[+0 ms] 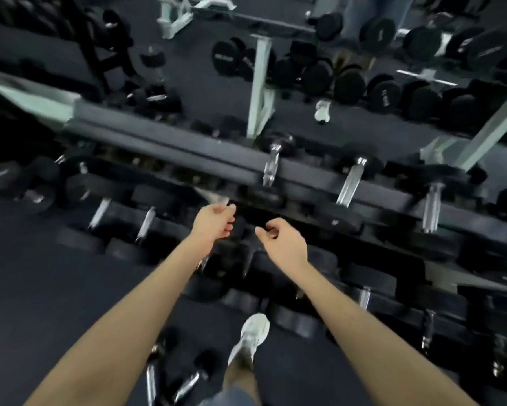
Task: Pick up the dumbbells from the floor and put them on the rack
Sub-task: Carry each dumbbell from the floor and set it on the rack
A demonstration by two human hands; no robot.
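Note:
The frame is motion-blurred. A tiered dumbbell rack [164, 145] runs across the view, with several black dumbbells with chrome handles resting on it, such as one dumbbell [271, 162] on the upper rail. Two dumbbells [170, 373] lie on the dark floor near my left forearm, beside my white shoe [251, 338]. My left hand [212, 221] and my right hand [284, 244] hover side by side over the middle tier, fingers loosely curled and apart, holding nothing.
A mirror behind the rack reflects more dumbbells [349, 83] and white rack posts [261, 83]. Lower tiers hold more dumbbells [147, 221] to the left and right. Dark rubber floor [41, 288] stretches to the lower left.

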